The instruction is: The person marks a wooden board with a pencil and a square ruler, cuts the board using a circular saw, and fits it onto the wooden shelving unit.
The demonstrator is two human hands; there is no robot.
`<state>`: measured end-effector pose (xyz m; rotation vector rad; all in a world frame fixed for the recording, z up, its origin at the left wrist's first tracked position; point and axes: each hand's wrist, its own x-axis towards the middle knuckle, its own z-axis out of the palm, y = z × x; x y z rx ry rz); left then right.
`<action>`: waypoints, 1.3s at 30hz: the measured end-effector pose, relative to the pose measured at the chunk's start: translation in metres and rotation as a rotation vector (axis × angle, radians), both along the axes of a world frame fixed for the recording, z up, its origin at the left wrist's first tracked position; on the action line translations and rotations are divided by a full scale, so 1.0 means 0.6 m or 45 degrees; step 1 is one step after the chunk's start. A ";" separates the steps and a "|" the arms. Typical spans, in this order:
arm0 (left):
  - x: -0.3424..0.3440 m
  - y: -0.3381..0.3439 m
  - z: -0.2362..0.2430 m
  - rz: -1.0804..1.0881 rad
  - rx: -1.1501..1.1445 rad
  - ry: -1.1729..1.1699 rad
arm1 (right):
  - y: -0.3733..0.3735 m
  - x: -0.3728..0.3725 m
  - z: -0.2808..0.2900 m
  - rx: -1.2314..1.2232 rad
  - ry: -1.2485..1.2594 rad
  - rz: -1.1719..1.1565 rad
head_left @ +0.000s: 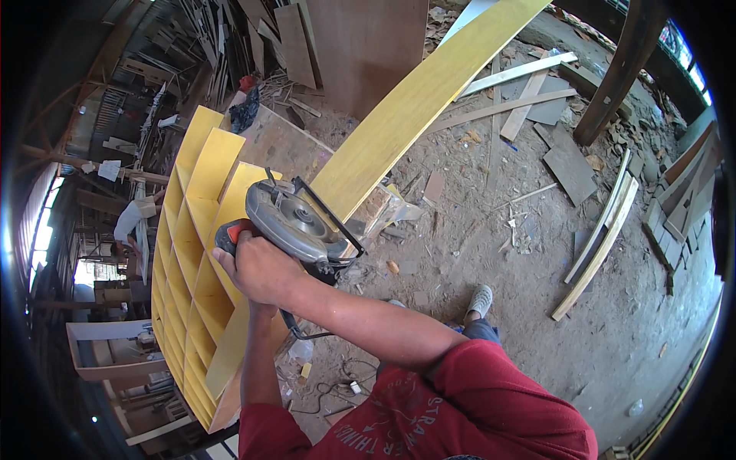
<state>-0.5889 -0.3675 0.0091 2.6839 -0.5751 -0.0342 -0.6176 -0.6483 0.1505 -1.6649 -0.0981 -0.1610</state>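
Observation:
My right hand [261, 270] is closed around the rear handle of a circular saw [295, 222]. The saw sits at the near end of a long yellow board [429, 100], with its black guide frame crossing the board. My left forearm [261, 360] reaches up under the right wrist, and the left hand is hidden behind the right one. From the saw's rear hangs a black cord [295, 328]. Just left of the saw stands a large yellow unit of gridded compartments [180, 284], close to both hands.
A wooden block support [376, 211] is under the board's near end. Offcuts and a grey panel [570, 167] litter the dirt floor at right, with two long curved strips [606, 245]. A dark post [622, 73] rises far right. Another person [136, 218] is at far left.

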 end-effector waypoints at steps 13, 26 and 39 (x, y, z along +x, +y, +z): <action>0.000 0.005 -0.001 -0.013 -0.007 -0.002 | 0.011 0.035 -0.010 -0.001 -0.035 0.026; -0.008 0.010 0.008 0.021 0.119 -0.137 | -0.008 0.094 0.034 0.030 0.085 0.267; -0.009 -0.014 0.018 0.038 0.033 -0.078 | 0.008 0.104 0.017 -0.196 0.064 0.151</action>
